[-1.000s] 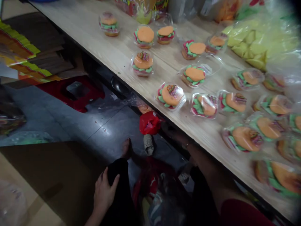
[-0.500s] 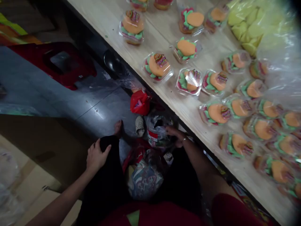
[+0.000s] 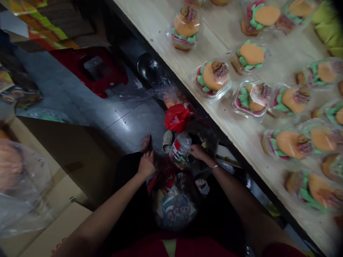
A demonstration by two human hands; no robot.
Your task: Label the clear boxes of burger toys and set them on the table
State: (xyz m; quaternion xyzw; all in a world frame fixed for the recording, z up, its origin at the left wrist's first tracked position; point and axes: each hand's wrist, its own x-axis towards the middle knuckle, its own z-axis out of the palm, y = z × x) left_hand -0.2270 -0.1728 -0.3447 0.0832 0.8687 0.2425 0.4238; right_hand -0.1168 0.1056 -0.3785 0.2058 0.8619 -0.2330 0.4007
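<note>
Down between my legs, my right hand [image 3: 197, 152] grips the edge of a clear plastic jar [image 3: 180, 151] with a red and white label. The jar is tilted, and small coloured contents show faintly inside; its far side is blurred. My left hand [image 3: 147, 165] is over my left knee, apart from the jar, with loosely bent fingers and nothing visible in them. Just below the jar lie a red plastic bag [image 3: 162, 178] and a bulging patterned bag [image 3: 178, 210]. Beyond it are a red bag [image 3: 177, 117] and a light shoe [image 3: 167, 141].
A wooden table [image 3: 214, 132] on the right carries several toy burgers [image 3: 214, 76] in clear cases. Its dark edge runs diagonally beside my right arm. A cardboard box [image 3: 66, 153] stands to my left, with plastic-wrapped goods [image 3: 16, 171] beyond. A red plastic stool [image 3: 91, 69] is on the floor.
My left hand has moved off the top of my knee, inward toward the jar. The jar has tipped over in my right hand's grip. The view has shifted left.
</note>
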